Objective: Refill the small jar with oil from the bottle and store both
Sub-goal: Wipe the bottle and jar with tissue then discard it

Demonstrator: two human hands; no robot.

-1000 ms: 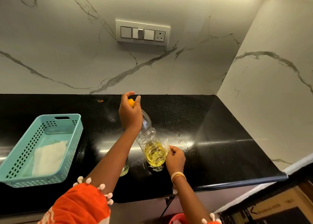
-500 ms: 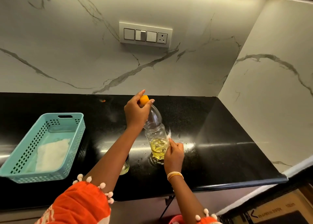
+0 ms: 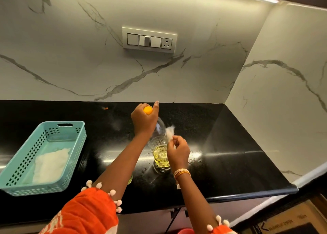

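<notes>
A clear plastic oil bottle (image 3: 159, 145) with an orange cap (image 3: 148, 110) stands on the black counter (image 3: 230, 154), yellow oil filling its lower part. My left hand (image 3: 144, 121) grips its neck and cap from above. My right hand (image 3: 177, 151) pinches a small white tissue (image 3: 170, 132) against the bottle's right side. The small jar (image 3: 130, 179) stands behind my left forearm; only a sliver of its yellow-green glass shows.
A teal perforated basket (image 3: 74, 163) with a white cloth (image 3: 49, 164) inside sits at the counter's left. A switch panel (image 3: 149, 39) hangs on the marble back wall. A side wall bounds the counter on the right. A cardboard box (image 3: 290, 223) lies below right.
The bottle went from tilted to upright. My right hand with the tissue rose from the bottle's lower part to its upper side. My left hand stayed on the cap.
</notes>
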